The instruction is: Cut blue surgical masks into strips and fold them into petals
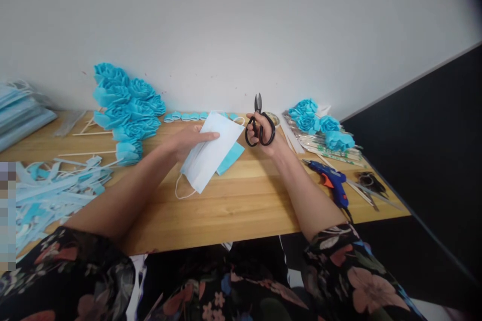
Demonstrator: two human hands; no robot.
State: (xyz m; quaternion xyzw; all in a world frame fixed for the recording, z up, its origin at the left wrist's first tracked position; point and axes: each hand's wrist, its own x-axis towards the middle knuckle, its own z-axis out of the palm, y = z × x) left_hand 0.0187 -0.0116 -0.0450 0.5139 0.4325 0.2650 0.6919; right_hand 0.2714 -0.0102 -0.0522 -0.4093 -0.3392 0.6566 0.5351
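Note:
My left hand (196,141) grips a pale blue face mask (215,148) by its left side, thumb laid across the front. White ear loops hang from the mask's lower corner and show at its upper right. A brighter blue piece (230,158) shows behind the mask; whether it is held or lies on the table I cannot tell. In my right hand (261,130) is a pair of scissors (258,105) with black handles, blades pointing up and almost closed. The scissors are to the right of the mask, apart from it.
Blue paper-like flowers on sticks (128,103) lie left, above a heap of cut strips (60,190). Stacked masks (22,110) sit far left. Several small blue rolls (186,117) line the wall. At right are more flowers (307,115) and a blue glue gun (333,180).

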